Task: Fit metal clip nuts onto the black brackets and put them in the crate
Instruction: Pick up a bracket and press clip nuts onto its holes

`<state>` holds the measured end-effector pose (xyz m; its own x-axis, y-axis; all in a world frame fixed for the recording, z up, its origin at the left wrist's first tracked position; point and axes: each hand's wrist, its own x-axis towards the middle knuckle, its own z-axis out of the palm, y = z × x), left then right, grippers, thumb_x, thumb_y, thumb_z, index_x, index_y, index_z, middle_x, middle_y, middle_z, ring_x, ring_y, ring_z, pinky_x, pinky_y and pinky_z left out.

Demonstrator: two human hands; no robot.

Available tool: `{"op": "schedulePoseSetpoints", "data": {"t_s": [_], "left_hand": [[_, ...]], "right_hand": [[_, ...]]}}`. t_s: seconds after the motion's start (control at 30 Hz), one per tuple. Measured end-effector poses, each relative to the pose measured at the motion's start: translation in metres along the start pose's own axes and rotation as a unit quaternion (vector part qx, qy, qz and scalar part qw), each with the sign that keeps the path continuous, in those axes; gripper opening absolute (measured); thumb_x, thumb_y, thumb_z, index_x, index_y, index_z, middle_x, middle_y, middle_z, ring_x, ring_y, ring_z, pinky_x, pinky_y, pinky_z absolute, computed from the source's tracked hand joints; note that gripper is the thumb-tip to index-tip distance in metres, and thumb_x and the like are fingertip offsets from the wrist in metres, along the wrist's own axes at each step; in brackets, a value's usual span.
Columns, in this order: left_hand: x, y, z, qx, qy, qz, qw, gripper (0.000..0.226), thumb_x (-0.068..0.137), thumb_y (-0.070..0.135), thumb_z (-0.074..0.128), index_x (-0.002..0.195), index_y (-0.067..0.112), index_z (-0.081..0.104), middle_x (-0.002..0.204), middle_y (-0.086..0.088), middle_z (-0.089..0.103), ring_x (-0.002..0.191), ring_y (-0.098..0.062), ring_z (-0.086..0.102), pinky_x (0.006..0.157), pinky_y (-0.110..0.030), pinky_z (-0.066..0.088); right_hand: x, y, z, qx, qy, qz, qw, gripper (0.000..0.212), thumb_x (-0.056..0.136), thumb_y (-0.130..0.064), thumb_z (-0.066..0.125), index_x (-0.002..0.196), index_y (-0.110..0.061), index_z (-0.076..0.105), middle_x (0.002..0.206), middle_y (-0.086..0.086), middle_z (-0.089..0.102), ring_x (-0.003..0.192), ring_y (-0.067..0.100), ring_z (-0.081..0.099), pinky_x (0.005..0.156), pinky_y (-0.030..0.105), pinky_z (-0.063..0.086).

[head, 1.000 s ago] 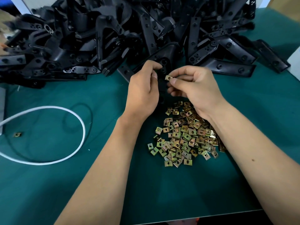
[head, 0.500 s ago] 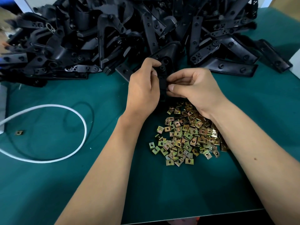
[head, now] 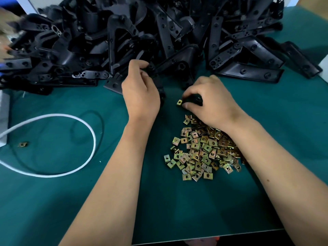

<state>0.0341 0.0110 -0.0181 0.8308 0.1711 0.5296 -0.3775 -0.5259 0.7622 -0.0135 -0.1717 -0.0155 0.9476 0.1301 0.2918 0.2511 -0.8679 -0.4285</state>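
Note:
A big heap of black brackets (head: pixel 159 32) fills the back of the green table. My left hand (head: pixel 140 93) grips one black bracket (head: pixel 154 72) at the heap's front edge. My right hand (head: pixel 211 102), a little to the right and apart from the left, curls round a small black bracket part (head: pixel 194 99). A brass clip nut (head: pixel 179 102) sits at that part's left end. A pile of loose clip nuts (head: pixel 200 150) lies under and in front of my right wrist. No crate is in view.
A white cable (head: pixel 92 139) loops over the green mat (head: pixel 159 201) on the left, with one stray clip nut (head: pixel 23 144) inside the loop. A grey object (head: pixel 3 118) sits at the left edge. The table's front edge runs near the bottom.
My hands were together at the heap, the right pinching a clip nut against a bracket. Now they have parted; the right hand has dropped toward the nut pile holding a black part with the nut on it.

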Motion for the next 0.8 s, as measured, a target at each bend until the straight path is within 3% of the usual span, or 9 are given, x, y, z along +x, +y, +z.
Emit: {"op": "schedulePoseSetpoints", "data": {"t_s": [0.1, 0.23, 0.4, 0.63, 0.8], "left_hand": [[-0.002, 0.002, 0.002, 0.000, -0.012, -0.005, 1.000, 0.030, 0.098, 0.001, 0.039, 0.118, 0.007, 0.059, 0.081, 0.005, 0.058, 0.070, 0.002, 0.052, 0.061, -0.016, 0.036], [-0.004, 0.005, 0.004, 0.006, -0.019, 0.012, 1.000, 0.030, 0.097, 0.001, 0.040, 0.118, 0.006, 0.060, 0.083, 0.004, 0.059, 0.070, -0.006, 0.052, 0.064, -0.020, 0.037], [-0.005, 0.006, 0.005, 0.010, -0.023, 0.017, 1.000, 0.030, 0.097, 0.000, 0.040, 0.117, 0.005, 0.060, 0.083, 0.003, 0.059, 0.075, -0.012, 0.052, 0.069, -0.029, 0.040], [-0.006, 0.006, 0.007, 0.006, -0.031, 0.024, 0.999, 0.030, 0.097, 0.000, 0.040, 0.117, 0.005, 0.061, 0.083, 0.004, 0.059, 0.076, -0.009, 0.051, 0.069, -0.024, 0.040], [-0.006, 0.006, 0.007, 0.005, -0.046, 0.032, 0.998, 0.029, 0.096, 0.000, 0.040, 0.117, 0.005, 0.060, 0.081, 0.007, 0.058, 0.073, 0.001, 0.053, 0.065, -0.012, 0.037]], "right_hand": [[0.000, 0.000, -0.002, 0.012, -0.007, -0.014, 1.000, 0.013, 0.089, -0.032, 0.078, 0.102, -0.030, 0.078, 0.102, 0.000, 0.063, 0.103, 0.022, 0.049, 0.085, 0.033, 0.038], [0.000, -0.004, 0.001, 0.008, -0.010, -0.021, 1.000, 0.040, 0.088, -0.039, 0.078, 0.125, -0.026, 0.071, 0.112, -0.001, 0.058, 0.109, 0.020, 0.045, 0.093, 0.032, 0.040], [0.002, -0.009, 0.004, -0.006, -0.023, -0.044, 0.999, 0.024, 0.091, -0.034, 0.077, 0.111, -0.021, 0.077, 0.104, 0.001, 0.062, 0.105, 0.021, 0.048, 0.091, 0.038, 0.044], [0.001, -0.009, 0.004, -0.021, -0.027, -0.058, 0.998, 0.030, 0.092, -0.029, 0.075, 0.120, -0.018, 0.073, 0.110, 0.001, 0.058, 0.108, 0.022, 0.046, 0.094, 0.038, 0.044], [0.001, -0.012, 0.004, -0.026, -0.026, -0.071, 0.997, 0.017, 0.091, -0.017, 0.075, 0.107, -0.014, 0.071, 0.104, 0.000, 0.059, 0.104, 0.021, 0.048, 0.089, 0.037, 0.044]]}}
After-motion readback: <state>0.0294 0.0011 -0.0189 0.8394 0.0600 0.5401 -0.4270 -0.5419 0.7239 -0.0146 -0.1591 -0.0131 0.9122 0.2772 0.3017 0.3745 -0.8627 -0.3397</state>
